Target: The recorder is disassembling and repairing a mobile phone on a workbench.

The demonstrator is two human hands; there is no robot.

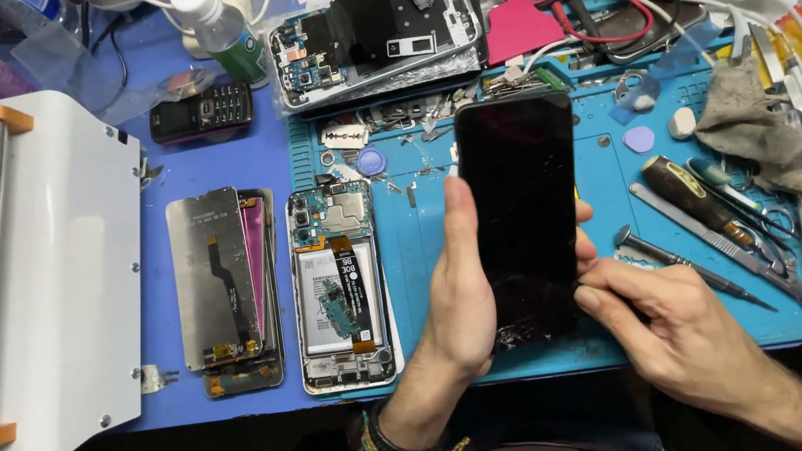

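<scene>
Centre: we hold the phone screen [523, 212] above the work mat [624, 331], left hand [460, 299] on its left edge, right hand [674, 325] at its lower right corner.
Left of it: the opened phone [338, 288] lies on the desk [212, 156], the stacked display panels [225, 286] further left.
Far left: the laminating machine [35, 277].
Right: the screwdriver [695, 202] and rag [774, 138] on the mat.
Behind: the dismantled phone frame [375, 37].
</scene>
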